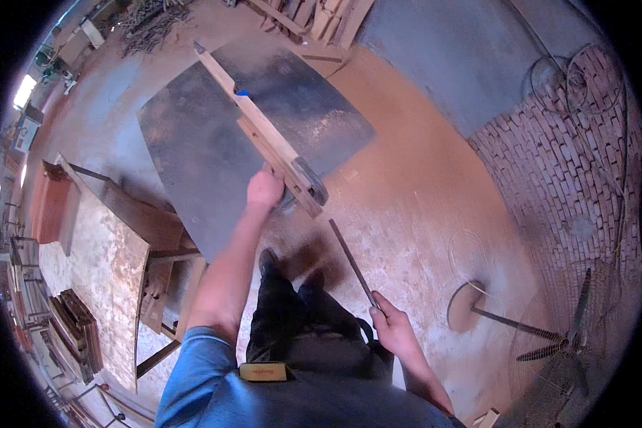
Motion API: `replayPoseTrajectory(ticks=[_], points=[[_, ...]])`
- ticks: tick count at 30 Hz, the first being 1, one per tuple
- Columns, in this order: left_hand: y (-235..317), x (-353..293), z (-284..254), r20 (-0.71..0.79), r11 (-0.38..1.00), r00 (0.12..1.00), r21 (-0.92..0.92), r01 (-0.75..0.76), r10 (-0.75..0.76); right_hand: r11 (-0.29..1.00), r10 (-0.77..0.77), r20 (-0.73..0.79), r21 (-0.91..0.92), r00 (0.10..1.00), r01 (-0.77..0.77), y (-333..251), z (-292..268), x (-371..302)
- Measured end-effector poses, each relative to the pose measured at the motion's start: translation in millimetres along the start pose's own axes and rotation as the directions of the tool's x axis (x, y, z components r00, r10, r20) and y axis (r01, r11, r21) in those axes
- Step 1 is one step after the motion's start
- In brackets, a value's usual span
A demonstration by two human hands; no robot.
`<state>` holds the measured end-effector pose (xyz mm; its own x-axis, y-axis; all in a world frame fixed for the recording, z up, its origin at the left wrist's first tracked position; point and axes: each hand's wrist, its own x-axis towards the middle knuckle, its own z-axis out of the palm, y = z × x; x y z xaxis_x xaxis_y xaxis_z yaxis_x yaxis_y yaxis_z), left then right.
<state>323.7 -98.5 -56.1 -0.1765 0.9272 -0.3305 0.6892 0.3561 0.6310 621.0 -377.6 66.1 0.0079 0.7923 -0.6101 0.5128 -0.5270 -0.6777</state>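
My left hand (265,187) is closed on the near part of a long, narrow wooden piece (274,133), partly hiding its fingers. This pale wood lies slantwise over the dark tabletop (192,135). It has a dark tip at the far end, a small blue spot along it and a dark block at the near end. A second wooden strip (292,191) runs along its lower side. Held low to the right, my right hand (392,324) is wrapped round one end of a thin dark metal rod, like a file (353,260). The rod's far end points up toward the wood, apart from it.
A pedestal fan (565,344) stands at the lower right. On the left are a pale board table (110,264) and stacked wood (78,335). Planks (328,25) lie at the far side. Bricks (571,150) cover the right. A yellow box (262,372) is at my chest.
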Motion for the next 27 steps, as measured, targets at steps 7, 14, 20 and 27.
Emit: replayPoseTrajectory(ticks=[7, 14, 20, 27], points=[[3.3, 6.3, 9.5, -0.055, 0.998, 0.998, -0.055, 0.013, -0.016, 0.996, -0.070, 0.012, -0.060, 0.998, 0.070, -12.1, 4.8, 24.2], [10.9, 7.1, 5.1, -0.113, 1.000, 0.993, 0.005, -0.018, 0.018, 0.984, -0.049, 0.053, -0.172, 0.997, 0.057, -33.1, 9.5, 43.3], [-0.8, 53.3, -15.8, -0.096, 1.000, 0.995, 0.009, 0.003, -0.002, 0.975, -0.045, 0.056, -0.217, 0.997, 0.056, -72.3, 21.3, 72.1], [-9.2, 100.5, -45.5, -0.134, 0.996, 0.991, 0.092, 0.006, 0.006, 0.961, -0.072, 0.061, -0.262, 0.996, 0.085, -108.7, 40.1, 109.7]])
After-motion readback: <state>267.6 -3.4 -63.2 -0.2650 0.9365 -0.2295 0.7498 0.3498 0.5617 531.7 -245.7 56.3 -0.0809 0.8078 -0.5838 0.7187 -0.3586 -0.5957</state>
